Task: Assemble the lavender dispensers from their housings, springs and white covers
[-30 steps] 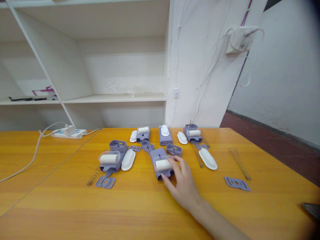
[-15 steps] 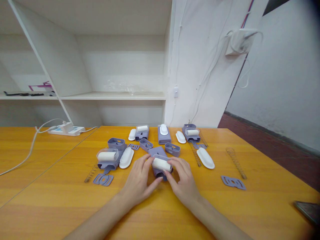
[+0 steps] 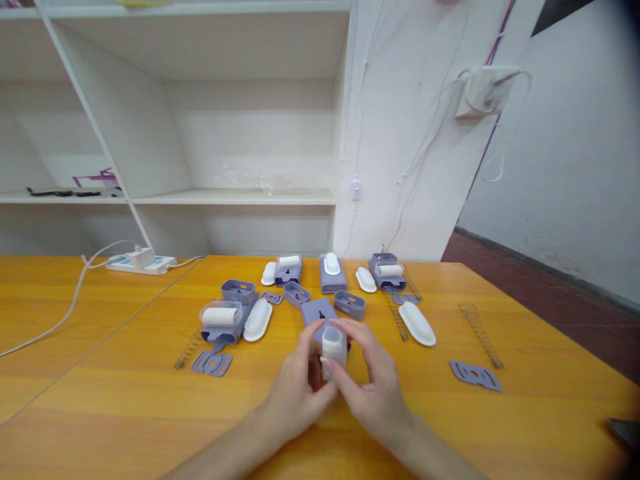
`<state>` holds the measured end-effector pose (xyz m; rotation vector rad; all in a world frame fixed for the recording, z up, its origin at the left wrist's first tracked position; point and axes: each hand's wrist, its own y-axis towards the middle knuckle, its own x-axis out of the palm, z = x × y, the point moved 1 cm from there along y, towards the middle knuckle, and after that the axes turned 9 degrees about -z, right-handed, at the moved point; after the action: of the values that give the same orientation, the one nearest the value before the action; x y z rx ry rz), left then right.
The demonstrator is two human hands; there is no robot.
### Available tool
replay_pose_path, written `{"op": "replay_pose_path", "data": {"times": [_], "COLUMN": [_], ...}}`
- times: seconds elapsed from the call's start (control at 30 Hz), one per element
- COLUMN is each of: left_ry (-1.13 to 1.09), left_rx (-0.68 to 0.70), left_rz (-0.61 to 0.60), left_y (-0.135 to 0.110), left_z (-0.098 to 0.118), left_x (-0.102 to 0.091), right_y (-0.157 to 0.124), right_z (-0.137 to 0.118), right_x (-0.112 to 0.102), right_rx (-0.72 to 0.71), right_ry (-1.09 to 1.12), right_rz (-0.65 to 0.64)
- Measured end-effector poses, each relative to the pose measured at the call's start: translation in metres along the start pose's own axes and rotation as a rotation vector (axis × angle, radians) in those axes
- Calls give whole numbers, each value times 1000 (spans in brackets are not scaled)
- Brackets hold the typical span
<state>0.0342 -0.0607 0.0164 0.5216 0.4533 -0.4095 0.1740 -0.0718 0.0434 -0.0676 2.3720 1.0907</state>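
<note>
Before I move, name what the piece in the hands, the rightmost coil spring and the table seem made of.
Held piece: probably clear plastic over something white; the shell looks translucent and slightly glossy, though blurred.
Coil spring: likely metal wire, dull brassy brown, judging by its thin, open turns.
Table: wood or wood-look laminate, smooth with a soft sheen; grain-like streaks leave both open.

Left hand (image 3: 293, 385), right hand (image 3: 379, 385) — close, fingers (image 3: 361, 333) bent

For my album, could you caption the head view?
Left hand and right hand hold a whitish piece near purple casings on a wooden table.
</note>
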Motion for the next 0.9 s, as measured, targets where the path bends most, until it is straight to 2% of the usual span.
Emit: {"op": "replay_pose_path", "data": {"times": [0.1,0.2,0.27,0.37,0.43,0.5,0.67,0.77,0.83,0.9], "left_ry": [-215,-366,-491,-589,-597,-609,-602,-502,-435,-357], "left_rx": [-12,-73,-201,-353,-370,-365,-328,-272,-268,-313], "left_rz": [19,15,-59,-121,-106,-85,35,195,310,368], "left_y": [-4,-6,-6,-6,-4,-2,-2,-4,-5,-3], "left_z": [6,2,-4,-10,-10,-7,-2,-5,-11,-18], "left_x": [6,9,11,12,10,8,2,-4,-10,-17], "right_y": [4,5,3,0,-2,-4,-12,-15,-14,-11], "right_z": [-14,-17,-11,3,13,19,24,29,36,45], "right_x": [-4,-6,-8,-11,-13,-14,-17,-20,-23,-27], "right_rx": [-168,-223,-212,-142,-90,-69,-154,-200,-168,-105], "right_ry": [-44,-88,-104,-114,-115,-98,-86,-155,-220,-298], "right_rz": [-89,-171,-143,-11,17,-12,-80,21,125,196]}}
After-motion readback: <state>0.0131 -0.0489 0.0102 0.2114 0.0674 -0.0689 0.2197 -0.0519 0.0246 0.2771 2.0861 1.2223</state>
